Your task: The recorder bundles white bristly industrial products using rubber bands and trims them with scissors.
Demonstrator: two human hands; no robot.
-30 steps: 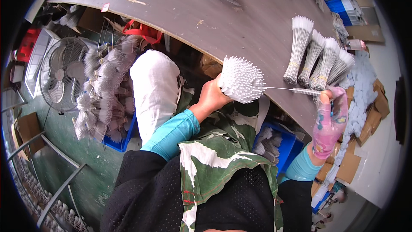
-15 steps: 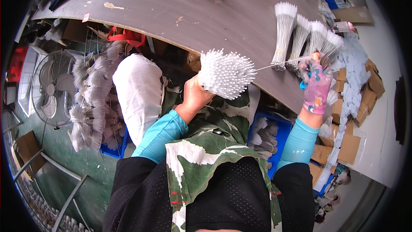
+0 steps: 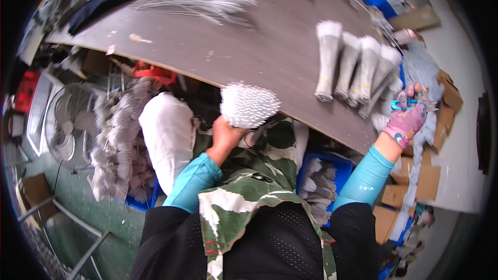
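My left hand (image 3: 226, 134) is wrapped round a thick bundle of thin wire brushes (image 3: 249, 105), its rounded head of white tips facing up at the table's near edge. Out to the right, beyond the table's edge, my right hand (image 3: 407, 116) wears a pink patterned glove with bare fingertips. Small blue-handled scissors (image 3: 398, 105) sit in that hand, with a pointed metal blade showing past the palm. A thin pale wire (image 3: 407, 61) runs from near its fingertips toward the far left; whether the fingers grip it I cannot tell.
Several tied brush bundles (image 3: 327, 62) lie on the brown table (image 3: 280, 46). Loose brushes (image 3: 192, 0) spread at its far left. A blue bin (image 3: 340, 163) with more bundles stands below the near edge. At left are hanging brushes (image 3: 122, 109) and a fan (image 3: 67, 127); cardboard boxes (image 3: 428, 181) stand right.
My right hand has moved right and away from the bundle, and the wire brush no longer stretches between my hands. My left hand with the bundle has shifted slightly left and down.
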